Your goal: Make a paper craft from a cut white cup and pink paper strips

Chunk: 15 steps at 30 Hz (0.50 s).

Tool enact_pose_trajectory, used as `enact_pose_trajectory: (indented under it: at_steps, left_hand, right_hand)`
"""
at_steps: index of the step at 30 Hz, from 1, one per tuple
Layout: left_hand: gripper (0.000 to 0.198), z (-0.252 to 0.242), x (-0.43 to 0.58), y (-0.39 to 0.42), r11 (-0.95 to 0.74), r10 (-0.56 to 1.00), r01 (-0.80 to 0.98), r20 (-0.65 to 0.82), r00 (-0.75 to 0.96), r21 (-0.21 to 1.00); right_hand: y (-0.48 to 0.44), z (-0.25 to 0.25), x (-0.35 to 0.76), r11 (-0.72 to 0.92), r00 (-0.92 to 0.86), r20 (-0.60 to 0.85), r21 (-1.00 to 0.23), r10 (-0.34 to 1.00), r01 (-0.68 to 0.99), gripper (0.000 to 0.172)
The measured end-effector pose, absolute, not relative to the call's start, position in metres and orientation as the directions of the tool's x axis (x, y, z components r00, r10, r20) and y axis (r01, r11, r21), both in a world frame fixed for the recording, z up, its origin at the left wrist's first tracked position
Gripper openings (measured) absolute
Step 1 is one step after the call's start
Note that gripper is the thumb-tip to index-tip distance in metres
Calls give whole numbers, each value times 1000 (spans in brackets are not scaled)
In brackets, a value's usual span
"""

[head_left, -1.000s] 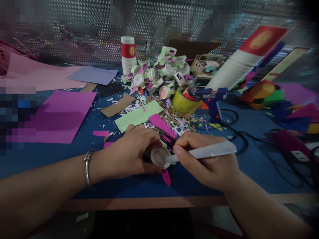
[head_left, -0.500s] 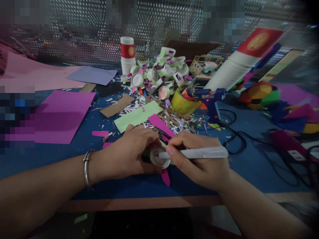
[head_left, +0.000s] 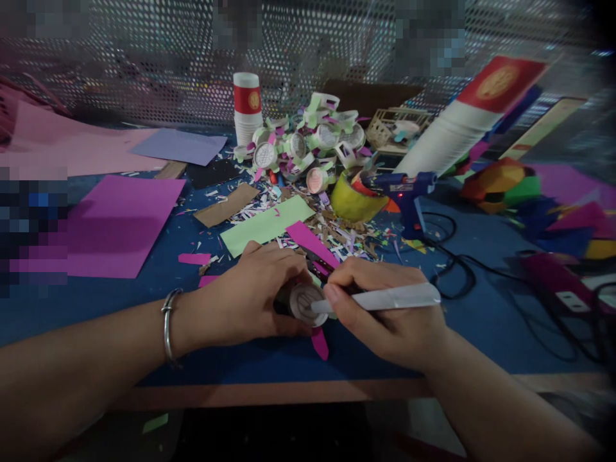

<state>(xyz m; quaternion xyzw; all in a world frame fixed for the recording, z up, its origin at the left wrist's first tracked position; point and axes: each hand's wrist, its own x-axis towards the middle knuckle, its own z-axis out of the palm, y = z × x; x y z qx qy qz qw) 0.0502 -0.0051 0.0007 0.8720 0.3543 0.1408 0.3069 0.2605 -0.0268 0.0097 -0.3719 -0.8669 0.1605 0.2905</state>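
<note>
My left hand is closed around a small paper cup piece, its white round base facing up with dark lines on it. In my right hand is a white pen, held in a writing grip with its tip touching the round base. A pink paper strip sticks out below the cup piece. Just beyond my hands lie another pink strip and a pale green paper strip. A dark tool, partly hidden by my right hand, rests there too.
A pile of similar cup pieces stands at the back among paper scraps. A blue glue gun with a lit red light leans on a yellow bowl. Its cable curls rightward. Cup stacks and a magenta sheet flank the pile.
The pen tip has shifted slightly right and down on the round base, and more dark lines show there. My left hand keeps its hold in the same place.
</note>
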Motion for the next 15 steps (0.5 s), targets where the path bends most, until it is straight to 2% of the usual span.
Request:
enact_pose_trajectory:
  at_steps: [15]
  left_hand:
    - [40,1,51,-5,-535,708,556,-22,706,636]
  right_hand:
    - [-27,12,264,698,-598,371,-478,711,533,21]
